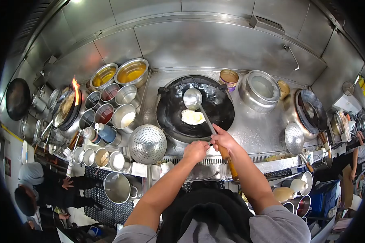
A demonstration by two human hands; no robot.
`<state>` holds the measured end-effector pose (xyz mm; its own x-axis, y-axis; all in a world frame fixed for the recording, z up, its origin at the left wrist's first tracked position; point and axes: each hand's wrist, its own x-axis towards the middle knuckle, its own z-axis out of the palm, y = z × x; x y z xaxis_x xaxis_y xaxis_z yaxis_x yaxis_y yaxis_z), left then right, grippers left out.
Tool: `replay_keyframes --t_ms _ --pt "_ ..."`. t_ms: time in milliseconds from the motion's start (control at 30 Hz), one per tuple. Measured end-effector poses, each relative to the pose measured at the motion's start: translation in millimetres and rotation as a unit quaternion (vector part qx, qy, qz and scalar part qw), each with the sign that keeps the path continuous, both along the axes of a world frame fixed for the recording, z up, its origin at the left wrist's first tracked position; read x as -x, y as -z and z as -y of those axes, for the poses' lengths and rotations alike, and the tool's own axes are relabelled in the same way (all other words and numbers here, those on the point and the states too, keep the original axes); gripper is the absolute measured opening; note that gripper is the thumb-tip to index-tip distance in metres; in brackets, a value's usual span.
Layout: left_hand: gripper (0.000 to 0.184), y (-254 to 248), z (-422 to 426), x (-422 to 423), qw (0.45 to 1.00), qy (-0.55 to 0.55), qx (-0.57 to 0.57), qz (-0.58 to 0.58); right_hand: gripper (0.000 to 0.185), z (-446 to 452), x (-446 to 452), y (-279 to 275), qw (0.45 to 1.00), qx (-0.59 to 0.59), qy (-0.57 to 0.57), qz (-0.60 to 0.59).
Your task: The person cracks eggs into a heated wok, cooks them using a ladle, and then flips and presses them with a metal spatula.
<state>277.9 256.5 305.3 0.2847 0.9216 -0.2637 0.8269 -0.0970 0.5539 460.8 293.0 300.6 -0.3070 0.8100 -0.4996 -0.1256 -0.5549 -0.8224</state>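
At the center of the frame I see a soft, lumpy mass of egg-like food (193, 117), pale yellow blending into white, uneven at its edges, lying in a black, glossy wok (219, 115). The metal ladle (192, 99) has its bowl just above the food in the frame. My right hand (224, 141) has its fingers closed around the ladle's handle; my left hand's (196, 152) fingers curl at the wok's lower edge, though I can't tell what they grip.

The wok (219, 107) is glossy metal — the ladle (192, 99) shiny, its handle (232, 168) wooden
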Motion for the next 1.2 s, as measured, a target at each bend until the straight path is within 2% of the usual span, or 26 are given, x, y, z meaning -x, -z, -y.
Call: replay_keyframes --t_ms 67,167,300,500,567,667,733,833,900,933,1033,1200 --pt "0.027 2.3 1.8 1.1 1.000 -0.005 -0.004 -0.001 0.080 -4.8 0.0 8.6 0.990 0.041 0.025 -0.135" --pt "0.027 10.4 1.0 2.5 1.000 -0.006 -0.019 -0.001 0.078 7.8 -8.6 16.7 0.984 0.043 0.016 -0.171" --pt "0.027 18.9 1.1 1.8 1.000 -0.003 -0.025 0.010 0.075 39.8 -32.7 -23.7 0.992 0.041 0.002 -0.121" --pt "0.027 9.4 1.3 1.5 1.000 -0.001 -0.021 0.005 0.078 52.8 -64.4 -58.1 0.989 -0.055 -0.050 0.125" --pt "0.027 7.3 1.0 2.3 1.000 0.000 -0.015 0.002 0.076 48.0 -67.3 -50.1 0.973 -0.072 -0.034 0.216" --pt "0.028 6.6 0.9 1.4 1.000 -0.003 -0.010 0.007 0.077 34.3 -57.1 -25.0 0.914 -0.173 -0.058 0.363" --pt "0.028 9.7 0.3 1.3 1.000 -0.008 -0.014 0.009 0.077 24.0 -44.7 2.1 0.902 -0.203 -0.057 0.377" --pt "0.028 11.4 -2.2 0.9 1.000 -0.003 -0.015 0.012 0.076 16.5 -18.8 12.6 0.944 -0.137 -0.035 0.299" --pt "0.028 11.1 -2.0 1.1 1.000 0.001 -0.017 0.002 0.078 13.4 -3.5 4.2 0.976 -0.077 -0.024 0.203" --pt "0.028 10.8 -1.9 1.3 1.000 0.003 -0.018 -0.002 0.079 10.5 0.7 3.3 0.997 -0.024 -0.001 0.073" --pt "0.028 11.8 -0.1 5.1 1.000 0.005 -0.014 0.014 0.079 8.3 6.1 12.0 0.992 0.043 0.037 -0.113" --pt "0.026 30.6 -5.7 10.6 0.999 -0.001 -0.021 0.033 0.076 35.6 -11.3 -11.9 0.999 -0.023 -0.008 -0.039"
